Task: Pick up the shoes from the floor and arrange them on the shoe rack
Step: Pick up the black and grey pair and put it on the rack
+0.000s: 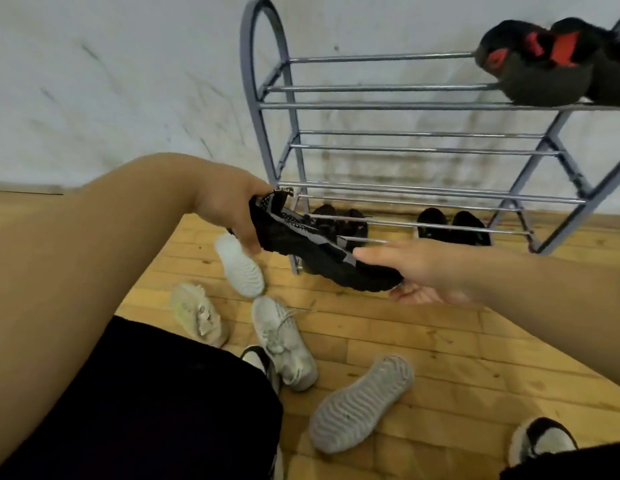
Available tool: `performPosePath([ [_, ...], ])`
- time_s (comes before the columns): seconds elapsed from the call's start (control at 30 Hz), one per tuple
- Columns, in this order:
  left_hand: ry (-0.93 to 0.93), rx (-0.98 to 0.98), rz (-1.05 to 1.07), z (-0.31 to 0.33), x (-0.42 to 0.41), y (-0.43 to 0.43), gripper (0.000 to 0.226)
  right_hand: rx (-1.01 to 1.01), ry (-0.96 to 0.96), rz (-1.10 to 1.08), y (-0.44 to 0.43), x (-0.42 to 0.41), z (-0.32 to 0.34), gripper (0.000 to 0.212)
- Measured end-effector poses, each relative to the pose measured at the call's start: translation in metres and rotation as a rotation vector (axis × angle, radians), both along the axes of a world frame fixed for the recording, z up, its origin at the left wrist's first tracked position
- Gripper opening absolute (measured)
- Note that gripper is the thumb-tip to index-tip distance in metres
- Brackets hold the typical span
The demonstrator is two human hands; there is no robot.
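Head view showed the shoe rack (398, 105) at twelve to two o'clock, a grey metal frame with arched ends and tiers of chrome bars, standing against a scuffed pale wall on the wooden floor (440, 341). A black pair with red lining (543, 64) sat on the top tier at two o'clock. Two dark pairs (453, 226) stood on the floor under the lowest bars.

At the centre, off the floor and just in front of the lowest tier's left end, was a black knit shoe (315, 251) with grey strap trim and a speckled collar. Its long axis ran from ten o'clock to four o'clock, heel upper left, toe lower right, tilted downward.

The left hand (232, 209) had its fingers clenched around the heel. The right hand (422, 271) cupped the toe, thumb over the top and fingers under the sole.

On the floor at six o'clock lay pale sneakers: a grey sole-up one (360, 403), a laced one (284, 341), a cream one (197, 313), and a white sole-up one (239, 265).
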State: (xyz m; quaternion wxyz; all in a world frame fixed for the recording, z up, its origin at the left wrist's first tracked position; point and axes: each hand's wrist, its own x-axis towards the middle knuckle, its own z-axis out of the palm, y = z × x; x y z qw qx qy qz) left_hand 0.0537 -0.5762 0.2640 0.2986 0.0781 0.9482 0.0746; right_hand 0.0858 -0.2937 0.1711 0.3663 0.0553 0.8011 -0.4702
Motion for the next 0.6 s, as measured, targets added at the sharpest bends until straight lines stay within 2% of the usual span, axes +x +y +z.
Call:
performPosePath([
  [0.13, 0.101, 0.133, 0.164, 0.039, 0.014, -0.056, 0.064, -0.038, 0.17, 0.102, -0.04, 0.001, 0.045, 0.08],
  [0.23, 0.249, 0.282, 0.355, 0.029, 0.05, -0.108, 0.067, -0.158, 0.228, 0.031, -0.086, -0.01, 0.072, 0.096],
  [0.27, 0.314, 0.329, 0.419, 0.017, 0.067, -0.122, 0.071, -0.228, 0.223, 0.011, -0.107, -0.016, 0.078, 0.084],
  [0.33, 0.414, 0.407, 0.559, -0.021, 0.104, -0.153, 0.078, -0.273, 0.232, 0.044, -0.16, -0.024, 0.088, 0.04],
  [0.4, 0.466, 0.492, 0.727, -0.068, 0.144, -0.181, 0.082, -0.208, 0.227, 0.146, -0.216, -0.023, 0.093, 0.02],
  [0.5, 0.492, 0.585, 0.954, -0.136, 0.202, -0.206, 0.078, -0.035, 0.282, 0.427, -0.289, -0.008, 0.082, 0.021],
  [0.6, 0.426, 0.668, 1.119, -0.197, 0.249, -0.208, 0.081, 0.091, 0.341, 0.652, -0.331, 0.02, 0.046, 0.03],
])
